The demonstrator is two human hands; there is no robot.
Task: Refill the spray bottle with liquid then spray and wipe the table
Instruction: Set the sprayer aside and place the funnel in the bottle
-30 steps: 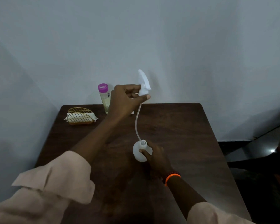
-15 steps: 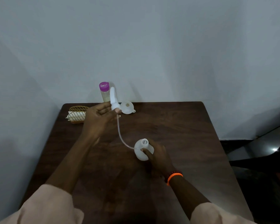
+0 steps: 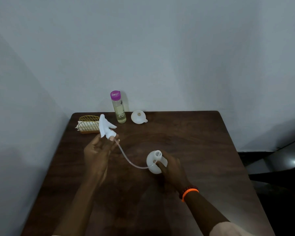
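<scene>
Right hand (image 3: 170, 169) grips uncapped spray bottle (image 3: 154, 163); left hand (image 3: 99, 150) pinches removed spray head (image 3: 106, 127); beyond them, capped bottle (image 3: 119, 109) holds yellowish liquid.

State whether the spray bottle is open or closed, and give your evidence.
Open. The spray head is off, held in the left hand; the spray bottle, gripped by the right hand, shows a bare neck.

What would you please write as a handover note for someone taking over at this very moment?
Left hand holds the spray head, its dip tube trailing toward the bottle. Right hand grips the open white spray bottle on the table. The refill bottle with a purple cap and the funnel stand at the far edge, beside a napkin holder. Done: head unscrewed. Left: set the funnel, pour, recap, spray, wipe.
</scene>
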